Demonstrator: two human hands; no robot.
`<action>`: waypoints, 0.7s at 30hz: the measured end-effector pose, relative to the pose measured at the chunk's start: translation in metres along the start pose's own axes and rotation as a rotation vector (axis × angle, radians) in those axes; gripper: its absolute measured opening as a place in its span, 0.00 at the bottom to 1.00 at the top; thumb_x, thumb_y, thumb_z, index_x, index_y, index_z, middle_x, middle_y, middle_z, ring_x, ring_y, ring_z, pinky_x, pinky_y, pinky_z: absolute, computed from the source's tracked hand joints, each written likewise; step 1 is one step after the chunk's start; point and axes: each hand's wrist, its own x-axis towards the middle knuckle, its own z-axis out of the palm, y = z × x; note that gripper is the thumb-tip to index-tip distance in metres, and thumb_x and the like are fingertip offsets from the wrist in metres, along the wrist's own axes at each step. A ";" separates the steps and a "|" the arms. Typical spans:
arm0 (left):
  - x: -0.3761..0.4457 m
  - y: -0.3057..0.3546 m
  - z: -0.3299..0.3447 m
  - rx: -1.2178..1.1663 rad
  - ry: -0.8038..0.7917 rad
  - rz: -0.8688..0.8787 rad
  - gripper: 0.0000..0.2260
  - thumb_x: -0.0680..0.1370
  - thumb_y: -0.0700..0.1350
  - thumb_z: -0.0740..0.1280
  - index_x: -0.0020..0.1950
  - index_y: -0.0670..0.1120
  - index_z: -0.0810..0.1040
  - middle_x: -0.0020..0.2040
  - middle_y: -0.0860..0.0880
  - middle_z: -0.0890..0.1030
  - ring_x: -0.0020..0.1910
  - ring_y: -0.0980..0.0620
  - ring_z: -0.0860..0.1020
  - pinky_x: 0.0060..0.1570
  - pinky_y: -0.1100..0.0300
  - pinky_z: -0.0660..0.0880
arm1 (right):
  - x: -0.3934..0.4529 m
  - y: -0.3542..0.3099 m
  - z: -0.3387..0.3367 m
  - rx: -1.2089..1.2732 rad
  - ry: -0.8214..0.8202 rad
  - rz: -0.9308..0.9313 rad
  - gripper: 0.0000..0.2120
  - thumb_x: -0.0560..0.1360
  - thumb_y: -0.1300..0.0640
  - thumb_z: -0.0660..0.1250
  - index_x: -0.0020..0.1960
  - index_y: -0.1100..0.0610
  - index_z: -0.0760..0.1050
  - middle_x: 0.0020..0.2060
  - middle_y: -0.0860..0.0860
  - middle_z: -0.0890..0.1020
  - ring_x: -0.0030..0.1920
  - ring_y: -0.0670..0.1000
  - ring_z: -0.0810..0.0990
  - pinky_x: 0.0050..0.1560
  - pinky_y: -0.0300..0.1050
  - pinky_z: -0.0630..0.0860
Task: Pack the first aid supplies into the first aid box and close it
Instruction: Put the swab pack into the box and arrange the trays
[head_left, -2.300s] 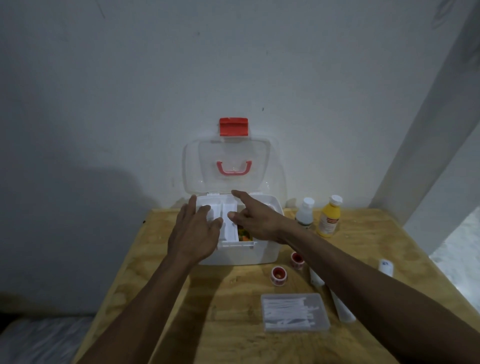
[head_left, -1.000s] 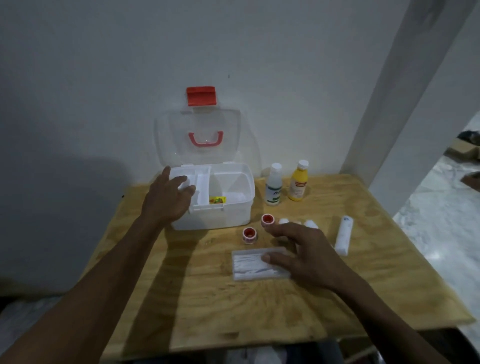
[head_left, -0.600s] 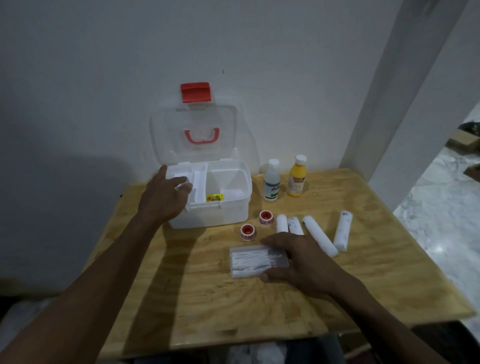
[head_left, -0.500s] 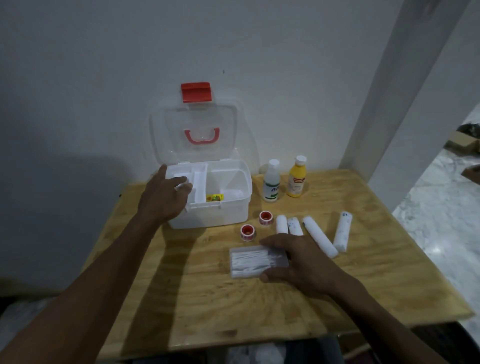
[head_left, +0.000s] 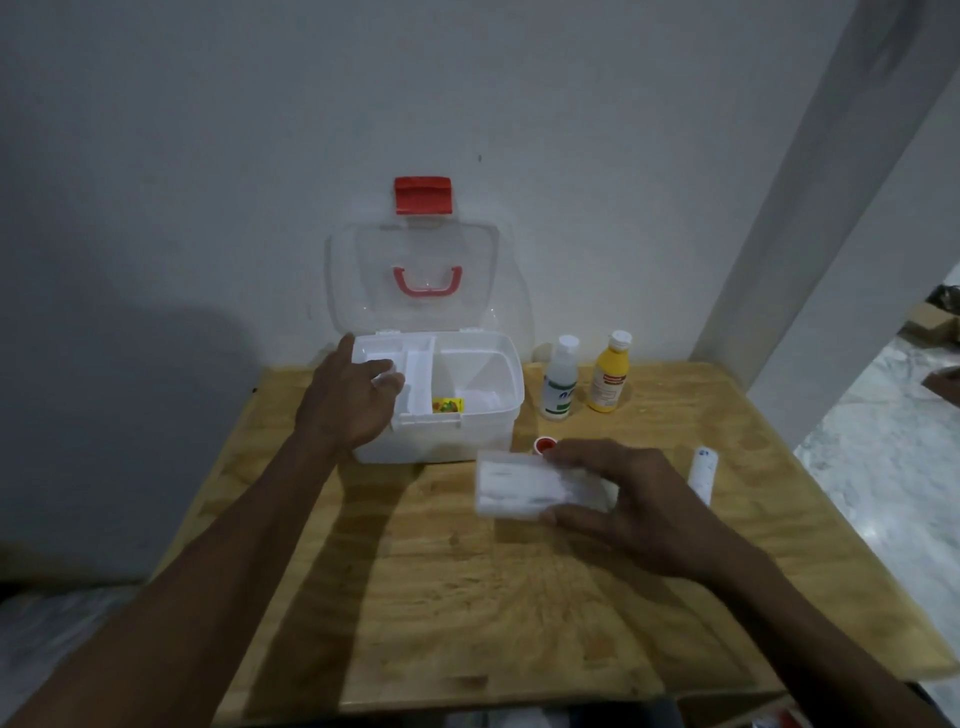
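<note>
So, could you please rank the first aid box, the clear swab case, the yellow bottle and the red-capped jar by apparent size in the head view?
1. First aid box
2. Clear swab case, blurred and nearer the camera
3. Yellow bottle
4. Red-capped jar, partly hidden

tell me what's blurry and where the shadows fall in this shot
Head view: the clear flat plastic case of cotton swabs in the right hand is smeared by motion blur; the left hand on the white first aid box looks sharper. Both arms cast dark shadows on the wooden table, another darkens the wall at left. Dim overall; wide-angle bending leans the pillar at right.
</note>
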 end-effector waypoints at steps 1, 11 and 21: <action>-0.003 0.003 -0.002 0.019 -0.010 0.010 0.16 0.82 0.48 0.57 0.64 0.45 0.78 0.75 0.44 0.65 0.74 0.39 0.61 0.72 0.47 0.60 | 0.008 -0.005 -0.011 -0.003 0.039 -0.014 0.28 0.68 0.40 0.73 0.65 0.50 0.77 0.61 0.43 0.79 0.59 0.43 0.77 0.59 0.40 0.75; -0.010 0.011 -0.010 0.041 -0.005 0.057 0.15 0.83 0.46 0.57 0.62 0.42 0.79 0.71 0.41 0.71 0.74 0.39 0.61 0.71 0.47 0.60 | 0.137 -0.014 -0.041 -0.306 0.007 -0.022 0.29 0.71 0.45 0.74 0.67 0.58 0.75 0.64 0.55 0.79 0.61 0.54 0.77 0.59 0.44 0.71; -0.011 0.012 -0.013 0.048 -0.012 0.060 0.17 0.83 0.48 0.55 0.66 0.44 0.76 0.75 0.41 0.64 0.77 0.42 0.54 0.74 0.50 0.52 | 0.182 -0.010 0.000 -0.492 -0.125 -0.039 0.24 0.70 0.47 0.75 0.61 0.60 0.79 0.56 0.58 0.82 0.56 0.57 0.78 0.56 0.55 0.76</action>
